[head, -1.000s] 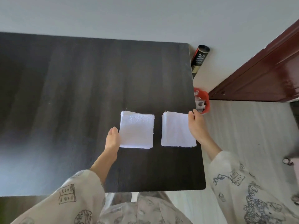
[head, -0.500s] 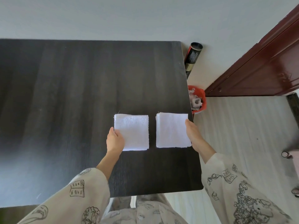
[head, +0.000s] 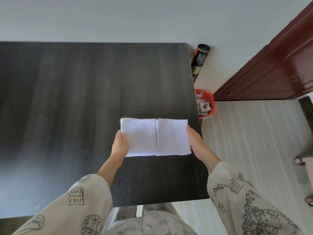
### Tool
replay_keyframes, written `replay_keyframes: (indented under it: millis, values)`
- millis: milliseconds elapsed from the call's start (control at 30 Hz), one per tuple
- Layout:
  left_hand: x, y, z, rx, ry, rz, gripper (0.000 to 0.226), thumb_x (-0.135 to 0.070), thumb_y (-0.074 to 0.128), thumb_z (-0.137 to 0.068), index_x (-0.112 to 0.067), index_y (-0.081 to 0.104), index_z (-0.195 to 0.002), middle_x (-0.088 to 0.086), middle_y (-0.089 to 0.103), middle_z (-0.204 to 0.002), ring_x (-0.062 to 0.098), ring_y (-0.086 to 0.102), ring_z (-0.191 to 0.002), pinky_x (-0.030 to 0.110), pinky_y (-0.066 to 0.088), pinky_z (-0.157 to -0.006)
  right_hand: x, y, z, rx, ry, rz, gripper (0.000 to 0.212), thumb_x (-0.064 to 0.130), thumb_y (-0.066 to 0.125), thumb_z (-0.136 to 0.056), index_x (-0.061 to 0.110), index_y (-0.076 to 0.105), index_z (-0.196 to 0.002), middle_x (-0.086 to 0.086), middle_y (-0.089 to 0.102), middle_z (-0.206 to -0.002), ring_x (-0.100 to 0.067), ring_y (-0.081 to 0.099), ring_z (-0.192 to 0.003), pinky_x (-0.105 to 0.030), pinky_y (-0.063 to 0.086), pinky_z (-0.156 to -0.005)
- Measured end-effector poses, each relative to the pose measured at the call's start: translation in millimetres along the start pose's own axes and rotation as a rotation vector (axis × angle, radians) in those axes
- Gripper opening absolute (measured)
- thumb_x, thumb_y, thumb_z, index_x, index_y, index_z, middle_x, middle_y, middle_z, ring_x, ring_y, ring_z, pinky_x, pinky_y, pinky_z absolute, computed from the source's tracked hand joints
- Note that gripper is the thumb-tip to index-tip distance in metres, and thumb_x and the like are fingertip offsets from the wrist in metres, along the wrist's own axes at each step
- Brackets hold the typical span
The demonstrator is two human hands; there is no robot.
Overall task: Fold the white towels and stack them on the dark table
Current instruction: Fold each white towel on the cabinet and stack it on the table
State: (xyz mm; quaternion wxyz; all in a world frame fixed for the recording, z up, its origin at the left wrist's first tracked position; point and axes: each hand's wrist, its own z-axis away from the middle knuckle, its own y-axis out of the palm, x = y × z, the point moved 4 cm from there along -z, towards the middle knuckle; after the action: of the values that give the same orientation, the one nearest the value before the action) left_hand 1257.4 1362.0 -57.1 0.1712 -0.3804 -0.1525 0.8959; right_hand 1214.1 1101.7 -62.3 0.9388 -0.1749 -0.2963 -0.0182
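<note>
Now the dark bench (head: pixel 71 99) fills the left and middle of the view, bare over its left half, its far edge against a pale wall. Near the right edge, toward the near right corner, two folded white towels lie flat side by side, their inner edges touching along one seam.

The left hand (head: pixel 120 145) grips the left towel (head: pixel 140 137) at its near left corner, thumb on top of the cloth and the other fingers hidden beneath or behind it. The right towel (head: pixel 171 137) reaches almost to the bench's right edge. The right hand (head: pixel 196 143) lies along its right side, fingers fairly straight against the cloth edge; whether they curl under it cannot be told. Both sleeves (head: pixel 76 206) are cream with drawn cartoon figures.

Past the right edge, on the floor, a black tube (head: pixel 199 60) leans by the far right corner, and a red bin (head: pixel 205 104) with scraps in it sits just beside the bench. Further right stands a dark red wooden door (head: pixel 274 70).
</note>
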Motion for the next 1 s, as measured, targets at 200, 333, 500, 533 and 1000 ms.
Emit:
replay_keyframes:
  millis: [200,333,500,533,1000]
  values:
    - [13.8,-5.4,10.1,-0.041,-0.062,0.081,0.024,-0.018,0.022,-0.091,-0.009,0.040,-0.078,0.002,0.038,-0.075,0.013,0.033,-0.067,0.028,0.028,-0.060,-8.2,-0.7,5.5,-0.041,0.084,0.031,0.049,0.050,0.024,-0.098,0.014,0.052,-0.117,-0.007,0.056,-0.121,-0.022,0.055,-0.107,-0.034,0.044,-0.090]
    - [22.1,-0.1,16.9,-0.005,-0.051,0.127,0.036,-0.024,0.023,-0.096,-0.004,0.052,-0.102,0.006,0.052,-0.092,0.014,0.047,-0.082,0.031,0.037,-0.074,-7.0,7.4,13.5,-0.074,0.123,0.045,0.052,0.046,0.021,-0.099,0.012,0.041,-0.133,-0.007,0.046,-0.136,-0.023,0.046,-0.121,-0.036,0.038,-0.103]
    - [18.7,0.5,7.3,0.013,-0.052,0.183,0.040,-0.028,0.023,-0.096,-0.007,0.055,-0.104,0.009,0.058,-0.102,0.022,0.054,-0.096,0.035,0.041,-0.084,7.0,11.5,13.3,-0.070,0.112,0.051,0.053,0.046,0.020,-0.099,0.012,0.038,-0.135,-0.008,0.043,-0.138,-0.024,0.044,-0.122,-0.037,0.036,-0.102]
    - [16.8,-0.2,4.6,0.013,-0.061,0.191,0.040,-0.029,0.022,-0.096,-0.008,0.056,-0.103,0.009,0.059,-0.103,0.023,0.054,-0.097,0.038,0.042,-0.087,10.6,12.3,11.3,-0.060,0.108,0.049,0.053,0.047,0.020,-0.099,0.012,0.039,-0.134,-0.008,0.044,-0.138,-0.024,0.045,-0.121,-0.037,0.037,-0.101]
    - [-75.4,-22.4,-87.1,0.068,-0.118,0.204,0.050,-0.040,0.019,-0.095,-0.012,0.054,-0.117,0.006,0.060,-0.114,0.025,0.055,-0.108,0.046,0.039,-0.104,124.3,22.4,-44.5,0.006,0.082,0.084,0.056,0.047,0.016,-0.099,0.013,0.033,-0.140,-0.006,0.038,-0.145,-0.024,0.039,-0.129,-0.036,0.032,-0.105]
